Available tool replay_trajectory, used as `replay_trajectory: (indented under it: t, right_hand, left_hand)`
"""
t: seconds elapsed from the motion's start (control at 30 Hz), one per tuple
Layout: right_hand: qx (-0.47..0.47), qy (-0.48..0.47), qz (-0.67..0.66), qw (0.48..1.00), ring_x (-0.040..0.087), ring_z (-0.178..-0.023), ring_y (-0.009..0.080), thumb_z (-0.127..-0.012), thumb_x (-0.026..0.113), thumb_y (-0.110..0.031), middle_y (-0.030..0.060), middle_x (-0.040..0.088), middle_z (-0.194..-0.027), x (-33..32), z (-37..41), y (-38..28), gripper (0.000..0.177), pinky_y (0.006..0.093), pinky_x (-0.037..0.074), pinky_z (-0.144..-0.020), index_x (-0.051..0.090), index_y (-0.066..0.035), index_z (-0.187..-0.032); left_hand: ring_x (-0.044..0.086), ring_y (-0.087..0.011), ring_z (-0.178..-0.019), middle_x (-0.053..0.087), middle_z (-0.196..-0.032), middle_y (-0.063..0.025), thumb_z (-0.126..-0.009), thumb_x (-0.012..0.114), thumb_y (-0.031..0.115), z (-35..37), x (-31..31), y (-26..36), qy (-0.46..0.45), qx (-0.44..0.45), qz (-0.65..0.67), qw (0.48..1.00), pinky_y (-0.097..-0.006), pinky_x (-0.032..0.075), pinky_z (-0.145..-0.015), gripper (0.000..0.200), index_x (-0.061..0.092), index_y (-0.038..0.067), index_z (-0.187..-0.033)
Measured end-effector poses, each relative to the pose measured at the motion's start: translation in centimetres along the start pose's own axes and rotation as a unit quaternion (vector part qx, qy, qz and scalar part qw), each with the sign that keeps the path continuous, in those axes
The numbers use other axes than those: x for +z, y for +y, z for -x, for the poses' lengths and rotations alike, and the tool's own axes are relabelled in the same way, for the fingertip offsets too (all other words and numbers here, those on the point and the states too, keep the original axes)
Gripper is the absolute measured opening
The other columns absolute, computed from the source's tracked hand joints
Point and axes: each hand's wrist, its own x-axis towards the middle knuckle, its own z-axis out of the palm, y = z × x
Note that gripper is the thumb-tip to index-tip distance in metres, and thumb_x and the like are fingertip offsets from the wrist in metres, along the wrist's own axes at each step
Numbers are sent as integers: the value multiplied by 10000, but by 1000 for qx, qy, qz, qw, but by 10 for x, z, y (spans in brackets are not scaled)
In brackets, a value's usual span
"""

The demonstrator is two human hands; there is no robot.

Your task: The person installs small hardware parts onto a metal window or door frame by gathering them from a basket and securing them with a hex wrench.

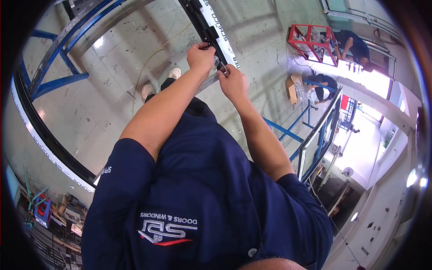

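Observation:
A dark frame profile [192,17] with white printed protective tape [217,28] runs from the top edge down to my hands. Black fittings [208,35] sit along its dark side. My left hand [200,58] is at the profile, its fingers curled and pressed together beside the fittings; what they grip is hidden. Just below and to the right, my right hand [233,82] pinches a small, thin, metallic-looking piece against the end of the profile. Its kind is too small to make out. Something clear or silvery shows between the two hands.
Blue metal stands [58,85] are at the left, near another taped frame [45,144]. To the right are a red metal frame [312,42], a cardboard box [294,88] and two people bending down. A glazed frame [317,139] leans on blue supports. Tools and offcuts lie lower left.

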Motion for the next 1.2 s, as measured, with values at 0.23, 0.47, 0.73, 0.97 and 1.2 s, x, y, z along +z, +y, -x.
replay_trajectory:
  t: [0.23,0.47,0.73,0.97,1.2]
  right_hand:
    - [11,-2,-39,999,683,-873,376,-856,681,-270,171,714,-883,-1,-2,5,244,459,531,-792,697,-107,-1038]
    - [199,-206,-439,852,375,-429,88,-911,549,-103,70,627,-719,1,-27,-29,506,245,254,-382,467,-78,-1410]
    - [229,-229,-643,694,340,-455,69,-898,491,-4,61,580,-756,19,-23,-41,533,238,258,-427,422,-248,-1366]
    - [211,-233,-685,657,349,-477,71,-875,495,49,47,561,-771,32,-13,-39,668,249,262,-444,351,-288,-1433]
    - [170,-234,-609,739,347,-482,61,-861,509,82,14,514,-757,30,-12,-44,640,247,239,-437,362,-262,-1380]
  left_hand:
    - [687,-187,-780,736,-895,-125,-779,758,92,-11,-2,-7,-16,-3,1,1000,-305,539,-717,255,729,-12,-1010]
    - [650,-161,-704,731,-863,-112,-767,770,75,-35,-9,-11,-68,-14,44,997,-310,513,-617,197,751,-18,-940]
    - [660,-170,-769,713,-921,-111,-822,760,72,-47,-20,2,-143,-40,36,988,-298,515,-652,241,690,-59,-1013]
    - [653,-168,-704,709,-900,-114,-830,764,106,-47,-26,9,-172,-50,-38,983,-297,500,-584,268,684,-67,-1018]
    - [654,-164,-699,713,-876,-121,-836,754,118,-44,-24,11,-161,-24,-97,982,-303,500,-584,262,696,-72,-1008]
